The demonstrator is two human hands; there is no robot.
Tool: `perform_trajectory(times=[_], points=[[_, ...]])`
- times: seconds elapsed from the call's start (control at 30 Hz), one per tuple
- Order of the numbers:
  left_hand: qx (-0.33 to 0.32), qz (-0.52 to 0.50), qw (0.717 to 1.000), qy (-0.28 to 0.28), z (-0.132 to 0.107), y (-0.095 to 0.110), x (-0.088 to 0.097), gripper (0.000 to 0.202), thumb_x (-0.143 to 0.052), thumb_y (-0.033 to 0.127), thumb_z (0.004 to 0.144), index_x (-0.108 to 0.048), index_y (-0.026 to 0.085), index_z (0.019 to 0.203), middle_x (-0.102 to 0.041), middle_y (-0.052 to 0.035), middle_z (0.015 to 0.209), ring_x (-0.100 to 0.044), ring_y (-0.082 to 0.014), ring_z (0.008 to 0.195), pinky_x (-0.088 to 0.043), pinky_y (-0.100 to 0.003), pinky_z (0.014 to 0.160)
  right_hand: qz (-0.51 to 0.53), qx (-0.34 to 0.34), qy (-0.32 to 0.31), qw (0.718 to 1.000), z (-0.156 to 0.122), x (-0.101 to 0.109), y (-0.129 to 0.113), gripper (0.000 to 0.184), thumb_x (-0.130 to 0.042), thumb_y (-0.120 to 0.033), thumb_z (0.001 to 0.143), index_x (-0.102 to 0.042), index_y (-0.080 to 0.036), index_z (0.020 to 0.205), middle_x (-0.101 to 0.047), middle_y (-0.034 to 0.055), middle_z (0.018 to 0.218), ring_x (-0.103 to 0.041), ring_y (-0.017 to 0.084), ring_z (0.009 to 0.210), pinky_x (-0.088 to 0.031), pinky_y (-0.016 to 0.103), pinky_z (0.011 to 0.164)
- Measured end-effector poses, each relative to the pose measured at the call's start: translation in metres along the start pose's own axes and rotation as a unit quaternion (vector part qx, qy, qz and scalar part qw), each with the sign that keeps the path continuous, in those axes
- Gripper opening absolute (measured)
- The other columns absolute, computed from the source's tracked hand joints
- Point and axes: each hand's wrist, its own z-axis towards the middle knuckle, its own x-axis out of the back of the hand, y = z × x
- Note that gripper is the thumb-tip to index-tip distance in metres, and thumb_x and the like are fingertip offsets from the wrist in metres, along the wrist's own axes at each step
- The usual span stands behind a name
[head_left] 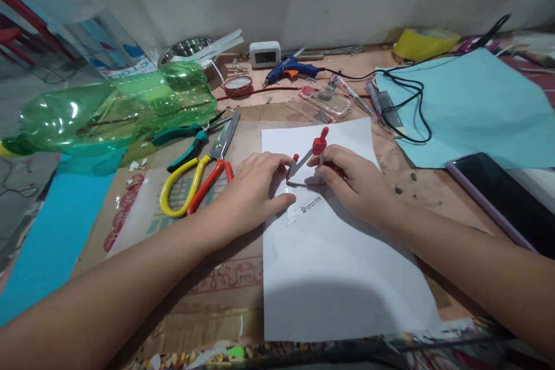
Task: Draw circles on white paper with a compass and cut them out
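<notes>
A white sheet of paper (338, 266) lies in front of me on brown cardboard. A clear plastic ruler (306, 208) rests on the sheet. My left hand (251, 191) has its fingers curled and presses the ruler's upper end down on the paper. My right hand (355, 182) pinches a red and grey drawing compass (313, 153). The compass legs are spread, and their tips stand at the ruler between my two hands.
Yellow-handled scissors (191, 182), red-handled scissors (214, 170) and green pliers (191, 144) lie left of the sheet. Green plastic bottles (117, 107) lie further left. A blue glue gun (288, 68), a clear case (321, 101), light blue paper (468, 107) with a black cable (407, 104) and a phone (503, 196) are nearby.
</notes>
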Motion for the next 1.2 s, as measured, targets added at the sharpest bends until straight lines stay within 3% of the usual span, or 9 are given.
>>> perform_trajectory(times=[0.17, 0.3, 0.47, 0.67, 0.83, 0.93, 1.07, 1.13, 1.2], points=[[0.007, -0.007, 1.0, 0.025, -0.004, 0.005, 0.0, 0.064, -0.076, 0.026, 0.082, -0.045, 0.02, 0.139, -0.062, -0.0093, 0.119, -0.058, -0.0276, 0.11, -0.046, -0.046, 0.098, -0.01, 0.0, -0.006, 1.0, 0.001, 0.001, -0.001, 0.014, -0.047, -0.019, 0.1, -0.058, -0.021, 0.092, -0.065, 0.0057, 0.093, -0.06, 0.019, 0.079, -0.047, 0.032, 0.072], [-0.068, 0.016, 0.997, 0.046, -0.007, 0.01, 0.0, 0.079, -0.07, 0.021, 0.089, -0.027, 0.029, 0.155, -0.062, -0.0096, 0.127, -0.06, -0.0274, 0.114, -0.047, -0.045, 0.099, -0.008, 0.007, -0.007, 1.0, 0.001, 0.001, 0.0, 0.014, -0.046, -0.022, 0.101, -0.058, -0.022, 0.094, -0.065, 0.0053, 0.092, -0.061, 0.021, 0.083, -0.048, 0.033, 0.074], [-0.103, -0.037, 0.988, 0.109, -0.003, 0.006, 0.003, 0.048, -0.057, 0.02, 0.098, -0.044, 0.031, 0.143, -0.062, -0.007, 0.139, -0.068, -0.0184, 0.108, -0.053, -0.034, 0.095, 0.003, 0.02, 0.001, 1.0, -0.001, 0.001, 0.001, 0.014, -0.046, -0.022, 0.101, -0.059, -0.024, 0.098, -0.067, 0.0054, 0.094, -0.063, 0.022, 0.086, -0.05, 0.035, 0.077], [-0.137, -0.08, 0.979, 0.129, -0.009, 0.019, 0.007, 0.032, -0.056, 0.015, 0.098, -0.059, 0.026, 0.128, -0.074, -0.0029, 0.112, -0.072, -0.0154, 0.096, -0.054, -0.028, 0.089, 0.05, 0.018, 0.053, 0.997, -0.005, 0.006, -0.009, 0.019, -0.047, -0.025, 0.101, -0.064, -0.026, 0.107, -0.068, 0.0065, 0.099, -0.065, 0.024, 0.095, -0.053, 0.041, 0.085], [-0.029, -0.28, 0.957, 0.064, -0.017, 0.037, 0.004, 0.04, -0.067, 0.029, 0.095, -0.055, 0.023, 0.133, -0.071, -0.002, 0.093, -0.07, -0.015, 0.082, -0.056, -0.026, 0.075, 0.1, -0.03, 0.03, 0.994, -0.008, 0.004, -0.023, 0.026, -0.05, -0.029, 0.101, -0.067, -0.023, 0.119, -0.069, 0.0036, 0.09, -0.064, 0.021, 0.083, -0.053, 0.036, 0.077], [0.03, -0.384, 0.921, 0.056, -0.014, 0.04, 0.005, 0.035, -0.067, 0.026, 0.094, -0.053, 0.022, 0.126, -0.069, 0.002, 0.079, -0.069, -0.0134, 0.074, -0.054, -0.025, 0.07, 0.131, -0.035, 0.044, 0.99, -0.012, 0.005, -0.025, 0.039, -0.05, -0.031, 0.102, -0.053, -0.026, 0.141, -0.063, 0.0021, 0.092, -0.061, 0.018, 0.078, -0.054, 0.034, 0.072], [0.075, -0.442, 0.891, 0.077, -0.01, 0.041, 0.01, 0.033, -0.069, 0.026, 0.092, -0.047, 0.022, 0.116, -0.072, 0.0031, 0.077, -0.068, -0.013, 0.068, -0.054, -0.024, 0.065, 0.044, 0.101, 0.092, 0.99, -0.02, 0.011, -0.028, 0.059, -0.069, -0.038, 0.091, -0.042, -0.03, 0.143, -0.057, 0.0099, 0.122, -0.062, 0.025, 0.102, -0.057, 0.043, 0.084], [0.09, -0.455, 0.883, 0.079, -0.01, 0.042, 0.011, 0.035, -0.07, 0.027, 0.091, -0.045, 0.022, 0.115, -0.073, 0.0027, 0.078, -0.068, -0.0129, 0.066, -0.053, -0.024, 0.064, -0.033, 0.165, 0.079, 0.983, -0.024, 0.011, -0.032, 0.061, -0.073, -0.039, 0.088, -0.043, -0.03, 0.14, -0.056, 0.012, 0.125, -0.058, 0.03, 0.114, -0.055, 0.049, 0.093], [0.099, -0.459, 0.879, 0.078, -0.011, 0.043, 0.01, 0.036, -0.071, 0.029, 0.09, -0.045, 0.022, 0.115, -0.072, 0.003, 0.077, -0.068, -0.013, 0.065, -0.054, -0.024, 0.062, -0.073, 0.184, 0.063, 0.978, -0.026, 0.008, -0.034, 0.059, -0.072, -0.037, 0.09, -0.042, -0.028, 0.139, -0.056, 0.0127, 0.123, -0.056, 0.032, 0.118, -0.053, 0.052, 0.097]])
